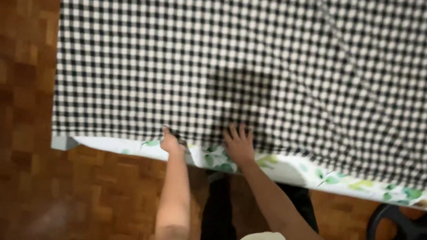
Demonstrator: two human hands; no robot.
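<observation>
Closest to the camera, at the bottom edge, a pale top and dark trousers show between two bare forearms that reach up toward the table's near edge. Below and to the left lies a wood parquet floor (pixel 5 168), and at the lower right a black round weight plate (pixel 405 237) rests on it.

At the table's near edge runs a white under-cloth with green leaves (pixel 292 170), showing as a narrow strip beneath the upper fabric. The left hand (pixel 171 143) sits on this edge with its fingers curled in, pinching the hem of the black-and-white checked cloth (pixel 261 62) between thumb and fingers; the frame is blurred, so how tight the pinch is cannot be told. Just to its right, the right hand (pixel 240 144) lies flat and unclenched, fingers spread, palm pressing on the checked cloth near its hem, holding nothing.

Farther out, the checked cloth covers the whole tabletop, reaching from the left table corner to the right edge of the view. A dark shadow falls on it above the hands, and soft creases run diagonally across its right part.
</observation>
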